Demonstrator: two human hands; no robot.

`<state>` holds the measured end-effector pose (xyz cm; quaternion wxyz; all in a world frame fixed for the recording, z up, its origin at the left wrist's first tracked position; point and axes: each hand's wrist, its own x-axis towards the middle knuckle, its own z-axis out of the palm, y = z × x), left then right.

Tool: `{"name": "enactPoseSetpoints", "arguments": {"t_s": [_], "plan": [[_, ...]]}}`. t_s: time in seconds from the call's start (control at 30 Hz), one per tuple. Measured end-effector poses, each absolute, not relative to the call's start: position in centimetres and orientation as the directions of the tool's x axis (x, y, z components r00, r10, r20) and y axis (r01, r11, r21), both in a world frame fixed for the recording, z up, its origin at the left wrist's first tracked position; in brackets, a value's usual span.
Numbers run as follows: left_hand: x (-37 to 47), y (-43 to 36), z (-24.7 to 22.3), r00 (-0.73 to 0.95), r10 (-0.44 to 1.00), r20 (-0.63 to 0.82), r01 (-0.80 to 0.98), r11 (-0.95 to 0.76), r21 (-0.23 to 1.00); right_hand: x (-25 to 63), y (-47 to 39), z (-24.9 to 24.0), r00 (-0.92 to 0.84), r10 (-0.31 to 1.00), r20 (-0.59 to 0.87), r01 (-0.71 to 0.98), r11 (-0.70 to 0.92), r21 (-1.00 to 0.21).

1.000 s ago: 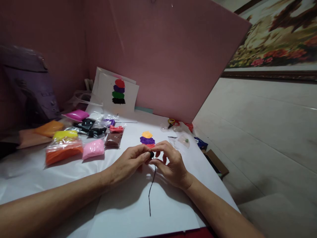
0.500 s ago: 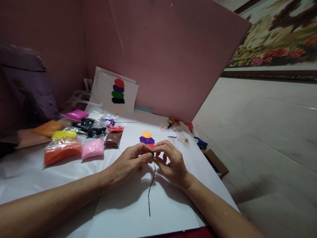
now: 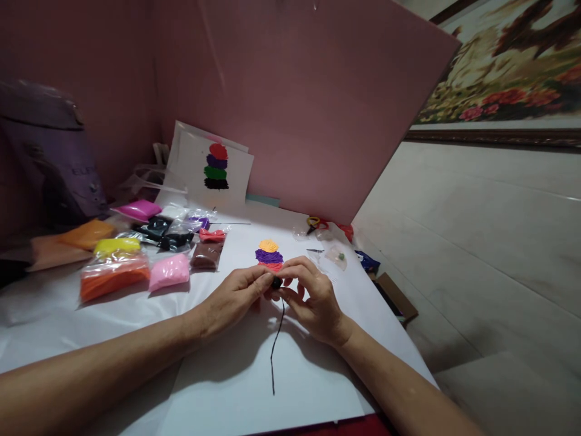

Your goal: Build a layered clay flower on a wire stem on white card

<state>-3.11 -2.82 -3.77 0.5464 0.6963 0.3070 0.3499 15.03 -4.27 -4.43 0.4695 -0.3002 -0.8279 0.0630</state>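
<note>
Between my fingertips is a small lump of black modelling clay [image 3: 276, 282]. My left hand [image 3: 240, 293] pinches it from the left, thumb on top. From the other side my right hand [image 3: 313, 297] grips it with thumb and fingers. A thin black strand [image 3: 273, 357] hangs from the lump or lies below it toward me; I cannot tell whether the two are joined. Just beyond my fingers, orange, purple and red textured clay bands [image 3: 269, 257] lie stacked on the white sheet [image 3: 254, 393]. My hands partly hide the red band.
Bags of coloured clay [image 3: 169, 272] crowd the left side. Behind them leans a card [image 3: 240, 172] with red, purple, green and black clay shapes. Scissors [image 3: 313, 225] lie at the back right, near a small plastic piece with a green bit [image 3: 336, 257]. A pink panel [image 3: 290, 109] stands behind.
My left thumb and fingers have shifted on the black clay, and more of the lump shows between my hands. The strand stays almost where it was.
</note>
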Motion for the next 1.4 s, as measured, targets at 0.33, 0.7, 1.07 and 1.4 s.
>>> {"name": "enactPoseSetpoints", "arguments": {"t_s": [0.33, 0.7, 1.07, 1.4], "plan": [[-3.19, -2.91, -3.94, 0.557, 0.814, 0.166, 0.043, -0.228, 0.973, 14.92, -4.49, -4.23, -0.375, 0.546, 0.749, 0.438, 0.817, -0.375], [-3.21, -2.90, -3.81, 0.552, 0.817, 0.167, 0.046, -0.231, 0.972, 14.95, -4.44, -4.33, -0.374, 0.554, 0.744, 0.428, 0.815, -0.391], [-3.08, -2.94, -3.82, 0.531, 0.833, 0.156, 0.035, -0.206, 0.978, 14.99, -4.41, -4.47, -0.376, 0.561, 0.737, 0.431, 0.810, -0.397], [-3.15, -2.85, -3.84, 0.544, 0.825, 0.155, 0.070, -0.228, 0.971, 14.97, -4.40, -4.54, -0.368, 0.574, 0.731, 0.445, 0.800, -0.403]]}}
